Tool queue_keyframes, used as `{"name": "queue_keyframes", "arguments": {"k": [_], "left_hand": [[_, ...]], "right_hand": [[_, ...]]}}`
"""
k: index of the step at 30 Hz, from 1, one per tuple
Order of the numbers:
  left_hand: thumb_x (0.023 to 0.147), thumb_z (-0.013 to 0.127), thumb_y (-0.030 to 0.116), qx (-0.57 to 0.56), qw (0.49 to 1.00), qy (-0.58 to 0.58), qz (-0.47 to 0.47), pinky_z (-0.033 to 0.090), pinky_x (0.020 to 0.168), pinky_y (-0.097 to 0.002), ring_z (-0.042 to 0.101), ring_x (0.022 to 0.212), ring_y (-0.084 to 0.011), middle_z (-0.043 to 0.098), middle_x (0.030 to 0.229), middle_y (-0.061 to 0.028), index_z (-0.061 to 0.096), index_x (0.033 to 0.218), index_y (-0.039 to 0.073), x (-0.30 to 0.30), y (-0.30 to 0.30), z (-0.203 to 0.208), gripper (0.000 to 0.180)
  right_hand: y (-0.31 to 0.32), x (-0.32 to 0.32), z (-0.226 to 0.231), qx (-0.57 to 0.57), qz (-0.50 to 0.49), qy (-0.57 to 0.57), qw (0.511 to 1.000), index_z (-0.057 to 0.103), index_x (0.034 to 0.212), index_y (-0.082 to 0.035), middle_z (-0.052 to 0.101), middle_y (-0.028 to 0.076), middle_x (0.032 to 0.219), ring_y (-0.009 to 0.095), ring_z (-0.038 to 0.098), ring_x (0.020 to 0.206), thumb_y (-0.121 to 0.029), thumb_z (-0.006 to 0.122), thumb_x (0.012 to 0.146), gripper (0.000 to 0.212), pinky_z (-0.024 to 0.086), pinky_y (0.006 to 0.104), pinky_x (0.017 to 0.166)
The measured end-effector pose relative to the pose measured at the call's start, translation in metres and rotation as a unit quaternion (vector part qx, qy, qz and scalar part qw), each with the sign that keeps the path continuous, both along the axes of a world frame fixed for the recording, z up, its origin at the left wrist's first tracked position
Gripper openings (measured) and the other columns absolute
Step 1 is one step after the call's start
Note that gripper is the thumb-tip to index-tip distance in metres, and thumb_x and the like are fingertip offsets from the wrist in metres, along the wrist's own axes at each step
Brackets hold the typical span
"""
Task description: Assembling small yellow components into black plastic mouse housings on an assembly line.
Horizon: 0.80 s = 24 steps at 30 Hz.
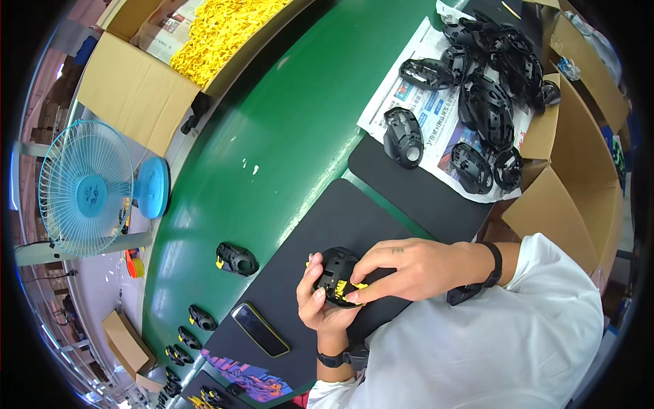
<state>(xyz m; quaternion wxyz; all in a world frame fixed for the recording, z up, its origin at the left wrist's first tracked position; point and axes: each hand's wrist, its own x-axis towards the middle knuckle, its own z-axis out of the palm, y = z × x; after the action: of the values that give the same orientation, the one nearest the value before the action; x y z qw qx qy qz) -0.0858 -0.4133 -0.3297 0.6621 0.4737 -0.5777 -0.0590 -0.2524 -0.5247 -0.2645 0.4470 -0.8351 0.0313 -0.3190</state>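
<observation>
My left hand [316, 304] is wrapped round a black plastic mouse shell [332, 267] just above the black mat. Yellow plastic pieces [340, 289] show on the side of the shell that faces me. With bent fingers, my right hand [402, 271] reaches in from the right. Its thumb and forefinger close in on a small yellow piece [357, 292] at the shell's edge. The fingertips partly cover that piece, so how it sits in the shell is hidden.
Many black shells [492, 112] lie heaped on newspaper [436, 129] at the far right, beside open cardboard boxes [579, 150]. A carton of yellow pieces [221, 34] and a blue fan [92, 194] stand left. A phone [260, 329] and a yellow-fitted shell [236, 259] lie nearer.
</observation>
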Motion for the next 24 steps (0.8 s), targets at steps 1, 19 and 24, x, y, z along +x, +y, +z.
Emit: {"name": "queue_keyframes", "arguments": {"k": [1,19,24], "left_hand": [[0.066,0.092,0.019,0.002,1.000,-0.017,0.014,0.043,0.109,-0.0511,0.058,0.121,-0.0369,0.051,0.130,-0.0183,0.038,0.128,0.015,-0.002,-0.001,0.004,0.082],[0.073,0.087,0.021,0.059,0.996,0.025,-0.060,0.045,0.105,-0.0518,0.055,0.121,-0.0414,0.051,0.135,-0.0258,0.047,0.135,0.013,0.033,-0.026,0.009,0.074],[0.083,0.078,0.035,0.247,0.910,0.289,-0.168,0.047,0.103,-0.0424,0.053,0.125,-0.0346,0.046,0.142,-0.0237,0.031,0.148,0.003,0.085,-0.072,-0.002,0.087]], "right_hand": [[0.000,-0.001,-0.002,-0.007,-0.002,-0.008,1.000,0.072,0.110,-0.016,0.061,0.004,0.112,0.025,0.063,0.096,-0.001,0.070,0.077,0.036,0.055,0.0324,0.077],[-0.017,-0.014,0.009,0.074,0.080,0.095,0.989,0.057,0.134,-0.014,0.055,0.011,0.136,0.030,0.062,0.112,-0.007,0.063,0.086,0.049,0.053,0.0393,0.088],[-0.026,-0.023,-0.012,-0.032,-0.118,0.142,0.982,0.050,0.140,-0.013,0.049,0.015,0.144,0.034,0.061,0.114,-0.012,0.063,0.088,0.054,0.052,0.0413,0.092]]}}
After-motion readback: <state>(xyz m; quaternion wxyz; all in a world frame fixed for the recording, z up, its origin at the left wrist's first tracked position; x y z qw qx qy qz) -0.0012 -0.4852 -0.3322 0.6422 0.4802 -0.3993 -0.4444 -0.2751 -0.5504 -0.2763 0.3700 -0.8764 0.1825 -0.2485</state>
